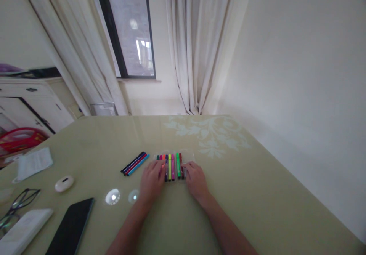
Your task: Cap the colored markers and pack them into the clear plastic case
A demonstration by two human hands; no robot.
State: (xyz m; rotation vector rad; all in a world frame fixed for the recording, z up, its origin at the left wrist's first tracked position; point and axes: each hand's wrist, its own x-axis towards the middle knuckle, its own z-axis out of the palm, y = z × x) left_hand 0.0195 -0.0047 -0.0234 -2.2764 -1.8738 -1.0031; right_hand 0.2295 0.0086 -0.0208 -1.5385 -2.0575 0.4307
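Note:
A clear plastic case (188, 156) lies flat on the table with several coloured markers in a row, among them a yellow marker (169, 167), a pink marker (173, 168) and a green marker (178, 165). My left hand (151, 178) bends over the row's left end, its fingertips on the markers there and covering some of them; what it grips is hidden. From the right side, my right hand (196, 179) has its fingers closed at the dark red marker (181, 165) beside the green one. A narrow gap separates the pink and green markers.
Left of the case lie several loose markers (135, 163), side by side and slanted. Farther left are a black phone (71, 224), a white oval case (64, 184), glasses (21, 205), a white box (27, 228) and a pale packet (34, 164). A wall (300, 95) borders the table's right edge.

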